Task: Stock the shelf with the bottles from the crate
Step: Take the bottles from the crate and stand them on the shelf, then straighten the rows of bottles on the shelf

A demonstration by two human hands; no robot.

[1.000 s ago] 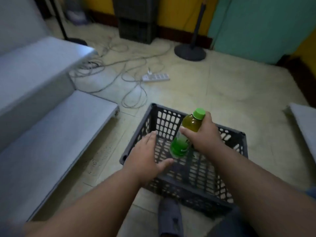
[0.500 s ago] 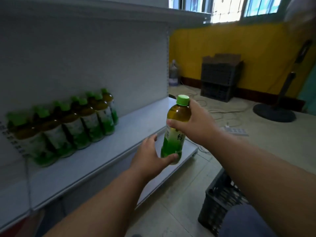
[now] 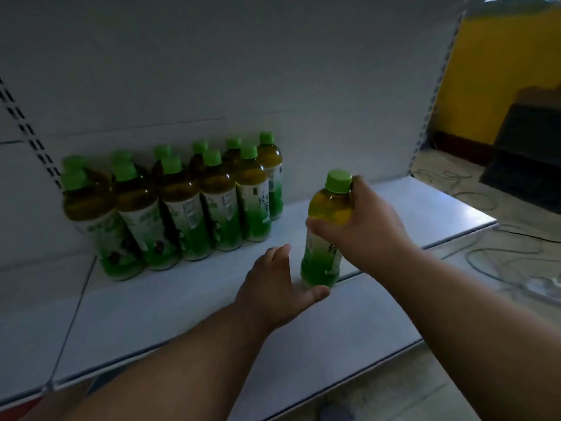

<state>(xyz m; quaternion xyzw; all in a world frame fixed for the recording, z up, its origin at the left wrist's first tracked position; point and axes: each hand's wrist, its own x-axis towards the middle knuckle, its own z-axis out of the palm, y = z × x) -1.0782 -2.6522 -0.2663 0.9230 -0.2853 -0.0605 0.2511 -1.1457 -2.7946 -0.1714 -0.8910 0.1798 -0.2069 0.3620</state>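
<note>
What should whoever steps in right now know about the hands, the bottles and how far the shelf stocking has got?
Right hand: wrapped around the upper half of a green-capped bottle, upright, over the shelf.
Left hand: open, thumb under the bottle's base, steadying it.
Done: stocked bottles stand in two rows at the back left of the shelf, against the rear panel.
Left: set the held bottle down, probably to the right of the rows, where the shelf is bare. The crate is out of view, so how many bottles remain cannot be told.

Single head view looks forward and down, close over the shelf (image 3: 394, 208)
</note>
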